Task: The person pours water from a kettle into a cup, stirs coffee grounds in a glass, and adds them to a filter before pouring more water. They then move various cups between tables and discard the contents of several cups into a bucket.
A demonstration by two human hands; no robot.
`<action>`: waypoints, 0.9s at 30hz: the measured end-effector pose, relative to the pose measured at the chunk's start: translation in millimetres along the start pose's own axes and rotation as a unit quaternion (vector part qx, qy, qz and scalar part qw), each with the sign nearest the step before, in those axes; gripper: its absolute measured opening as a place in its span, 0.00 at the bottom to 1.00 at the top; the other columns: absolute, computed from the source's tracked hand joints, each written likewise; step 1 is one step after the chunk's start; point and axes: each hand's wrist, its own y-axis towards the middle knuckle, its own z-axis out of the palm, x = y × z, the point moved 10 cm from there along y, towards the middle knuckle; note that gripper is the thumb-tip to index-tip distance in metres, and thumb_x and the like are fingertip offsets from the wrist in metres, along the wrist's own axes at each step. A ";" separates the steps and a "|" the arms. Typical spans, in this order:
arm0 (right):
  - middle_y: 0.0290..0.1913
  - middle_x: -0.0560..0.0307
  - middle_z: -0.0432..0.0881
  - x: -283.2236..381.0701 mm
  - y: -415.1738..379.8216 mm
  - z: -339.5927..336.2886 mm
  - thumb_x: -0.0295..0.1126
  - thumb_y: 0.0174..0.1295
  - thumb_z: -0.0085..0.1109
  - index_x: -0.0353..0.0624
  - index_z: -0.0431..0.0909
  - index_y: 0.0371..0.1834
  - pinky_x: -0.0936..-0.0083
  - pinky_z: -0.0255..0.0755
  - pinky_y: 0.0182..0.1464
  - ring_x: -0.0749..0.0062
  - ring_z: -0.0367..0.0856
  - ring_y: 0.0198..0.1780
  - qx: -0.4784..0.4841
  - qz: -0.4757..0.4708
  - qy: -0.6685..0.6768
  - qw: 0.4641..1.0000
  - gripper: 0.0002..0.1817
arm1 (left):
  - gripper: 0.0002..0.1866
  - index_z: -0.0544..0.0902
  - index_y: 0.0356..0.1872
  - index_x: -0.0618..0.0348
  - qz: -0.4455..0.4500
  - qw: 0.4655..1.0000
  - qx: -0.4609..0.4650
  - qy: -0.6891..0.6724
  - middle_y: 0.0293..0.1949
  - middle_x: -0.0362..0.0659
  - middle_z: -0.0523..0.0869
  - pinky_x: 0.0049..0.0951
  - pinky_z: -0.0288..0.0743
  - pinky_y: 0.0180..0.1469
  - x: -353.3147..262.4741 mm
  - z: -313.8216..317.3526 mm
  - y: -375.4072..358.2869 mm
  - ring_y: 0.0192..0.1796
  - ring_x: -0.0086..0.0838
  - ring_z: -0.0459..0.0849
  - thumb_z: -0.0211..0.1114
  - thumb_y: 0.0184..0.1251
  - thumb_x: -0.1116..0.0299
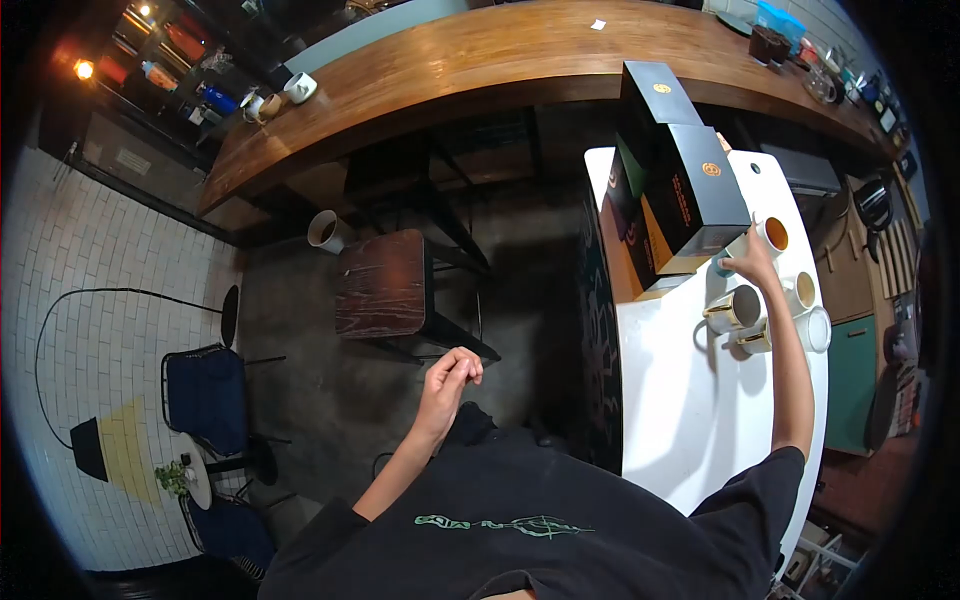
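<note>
My right hand (pixel 752 262) reaches over the white table (pixel 665 400), its fingers at a small teal item (pixel 722 264) beside the black boxes; the fingertips are partly hidden. Just right of that hand stands a white mug with orange-brown inside (pixel 774 235). Below it are a mug with a gold handle (pixel 738 308), a second gold-handled mug (pixel 756 340), another white mug (pixel 800 290) and a pale cup (pixel 814 328). My left hand (pixel 452 386) hangs over the floor in front of my shirt, fingers curled together, with nothing visible in them.
Black boxes (pixel 695 190) stand at the table's upper left. A long wooden counter (pixel 450 60) crosses the top, with a white mug (pixel 300 88) at its left end. A wooden stool (pixel 382 285) stands left of centre, and blue chairs (pixel 205 398) are farther left.
</note>
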 end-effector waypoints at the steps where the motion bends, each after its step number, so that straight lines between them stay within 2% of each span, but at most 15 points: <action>1: 0.47 0.34 0.79 -5.0 0.0 0.5 0.33 0.36 0.77 0.34 0.64 0.52 0.61 0.73 0.55 0.45 0.80 0.51 -0.001 0.000 -0.002 1.000 0.39 | 0.12 0.72 0.32 0.57 0.007 1.000 0.006 0.003 0.36 0.40 0.74 0.24 0.66 0.46 -0.1 -0.7 0.4 0.38 0.22 0.71 0.53 0.78 0.65; 5: 0.47 0.33 0.79 -15.9 2.3 14.4 0.32 0.35 0.77 0.34 0.64 0.52 0.60 0.73 0.55 0.44 0.80 0.51 0.002 0.007 -0.009 1.000 0.40 | 0.11 0.73 0.32 0.59 0.002 1.000 0.001 -0.001 0.35 0.39 0.75 0.23 0.66 0.45 1.9 -6.3 -1.6 0.38 0.22 0.71 0.52 0.78 0.68; 16: 0.50 0.31 0.77 -32.9 -2.4 19.6 0.34 0.34 0.80 0.34 0.63 0.52 0.60 0.73 0.57 0.43 0.79 0.54 0.039 0.065 -0.044 0.996 0.42 | 0.11 0.72 0.33 0.59 0.001 1.000 0.012 -0.007 0.35 0.40 0.73 0.24 0.66 0.45 1.0 -13.0 0.2 0.38 0.23 0.71 0.52 0.78 0.67; 18: 0.52 0.30 0.76 -38.1 -3.2 21.8 0.34 0.33 0.81 0.32 0.63 0.54 0.61 0.73 0.58 0.43 0.78 0.56 0.049 0.076 -0.042 0.995 0.44 | 0.11 0.72 0.33 0.58 -0.006 1.000 0.014 -0.001 0.35 0.40 0.73 0.25 0.66 0.45 2.8 -14.2 -1.6 0.38 0.23 0.71 0.52 0.78 0.66; 20: 0.54 0.30 0.76 -36.8 -5.1 22.0 0.34 0.33 0.82 0.31 0.62 0.57 0.62 0.72 0.60 0.44 0.77 0.57 0.051 0.059 -0.031 0.996 0.47 | 0.09 0.73 0.33 0.60 -0.010 1.000 0.014 -0.014 0.35 0.40 0.74 0.24 0.66 0.45 2.5 -14.4 -2.1 0.39 0.23 0.70 0.52 0.77 0.69; 21: 0.53 0.32 0.79 -38.5 -4.4 21.2 0.34 0.32 0.83 0.31 0.62 0.61 0.64 0.73 0.60 0.45 0.80 0.56 0.057 0.066 -0.035 0.996 0.51 | 0.09 0.73 0.33 0.60 -0.013 1.000 0.019 -0.013 0.35 0.40 0.74 0.24 0.66 0.45 4.0 -14.6 -1.6 0.39 0.23 0.70 0.52 0.77 0.69; 24: 0.53 0.34 0.79 -38.9 -5.8 20.9 0.36 0.32 0.84 0.33 0.63 0.61 0.62 0.76 0.55 0.49 0.80 0.55 0.121 0.143 -0.030 0.982 0.51 | 0.09 0.73 0.33 0.60 -0.018 0.999 0.027 -0.014 0.36 0.40 0.74 0.24 0.66 0.46 6.6 -16.1 0.3 0.39 0.22 0.70 0.52 0.77 0.70; 25: 0.55 0.35 0.79 -39.8 -4.0 23.1 0.38 0.32 0.85 0.34 0.64 0.62 0.62 0.77 0.54 0.50 0.80 0.56 0.142 0.140 -0.040 0.979 0.52 | 0.09 0.73 0.33 0.60 -0.016 0.999 0.031 -0.016 0.36 0.40 0.74 0.24 0.66 0.46 5.4 -15.8 1.1 0.39 0.22 0.70 0.52 0.77 0.70; 27: 0.56 0.34 0.77 -44.4 3.0 20.6 0.43 0.34 0.85 0.34 0.63 0.64 0.64 0.77 0.57 0.50 0.79 0.57 0.139 0.114 -0.077 0.981 0.53 | 0.09 0.73 0.33 0.60 -0.015 0.999 0.039 -0.020 0.36 0.40 0.74 0.24 0.66 0.46 3.6 -14.3 2.2 0.39 0.22 0.71 0.52 0.77 0.70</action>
